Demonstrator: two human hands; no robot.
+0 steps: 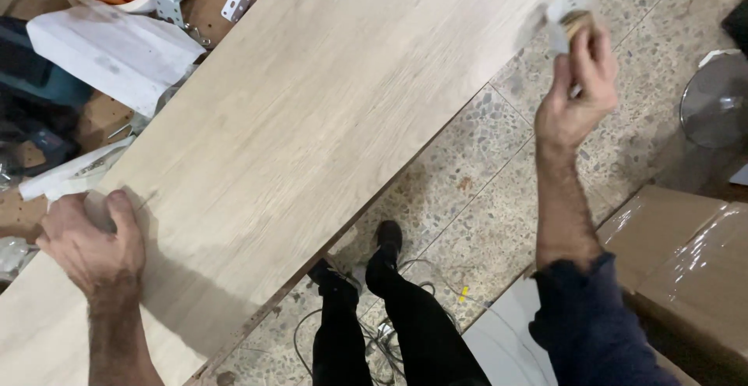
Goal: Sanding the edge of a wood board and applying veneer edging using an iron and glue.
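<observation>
A long pale wood-grain board (312,113) slants over speckled terrazzo floor (475,199). The left hand (89,242) is curled at its far edge; the right hand (580,90) pinches a small white bracket (569,8), raised above the floor.

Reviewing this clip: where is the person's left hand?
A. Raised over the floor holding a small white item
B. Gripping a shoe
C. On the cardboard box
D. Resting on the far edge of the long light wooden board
D: the left hand lies on the edge of the long light wooden board, while the right hand is raised over the speckled floor.
</observation>
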